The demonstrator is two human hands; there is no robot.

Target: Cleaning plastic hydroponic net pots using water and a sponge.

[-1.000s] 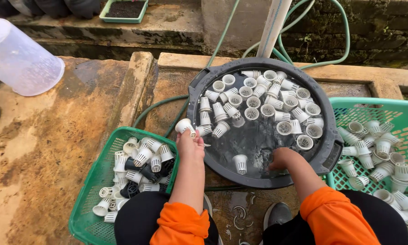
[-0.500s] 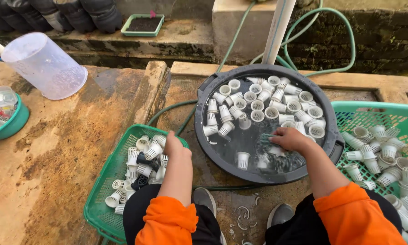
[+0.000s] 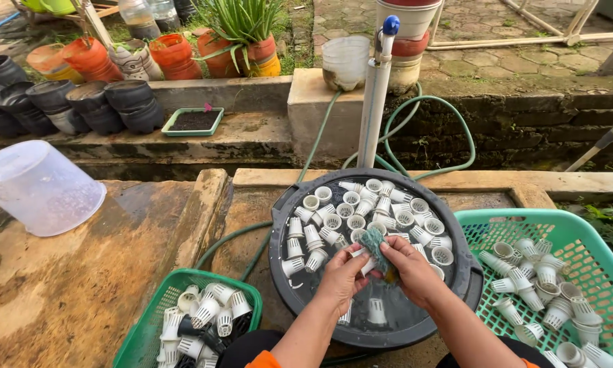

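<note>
Wet concrete slab [image 3: 82, 286], dark basin [image 3: 283, 225], green hose [image 3: 422, 109], garden pots [image 3: 102, 105]

The left hand [image 3: 342, 276] and right hand [image 3: 410, 267] are hiding most of a small white net cup [image 3: 366, 264] behind a green scouring pad [image 3: 374, 245]. The frame's edges are cutting off both green baskets [image 3: 150, 327].

Small white slotted cup [image 3: 361, 261], lying sideways, partly hidden, pressed against a green scrub pad [image 3: 376, 248], worn and upright, both above the black tub's [image 3: 283, 272] water
</note>
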